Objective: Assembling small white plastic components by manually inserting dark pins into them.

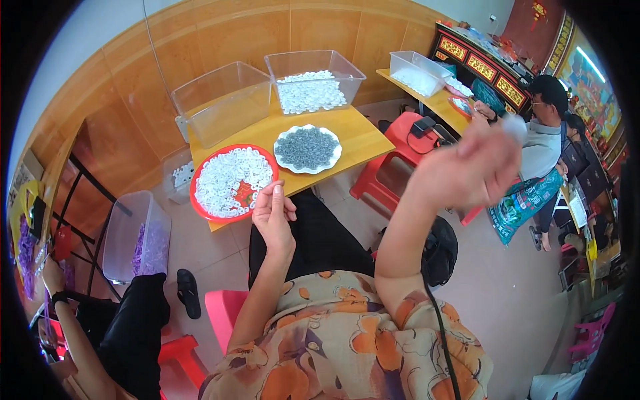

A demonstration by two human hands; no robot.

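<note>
My left hand (274, 217) is at the right edge of a red round tray (196, 183), with thumb and forefinger pinched together. Whatever may be between those fingertips is too small to make out. Small white ring-like plastic pieces (230, 175) cover most of the tray, and part of its printed bottom shows. Just right of it is a white scalloped plate (279, 162) heaped with small grey, clear-looking pieces (307, 148). My right hand (470, 167) is raised high on the right, away from the table and smeared by motion. A blurred whitish spot shows by its fingertips.
On the wooden table (363, 137), behind the plates, stand a clear bin (223, 107) and another bin (347, 65) holding white pieces. Red stools (383, 175) stand to the right. One person (543, 143) sits far right; another's arm (83, 347) shows at left beside a plastic tub (127, 227).
</note>
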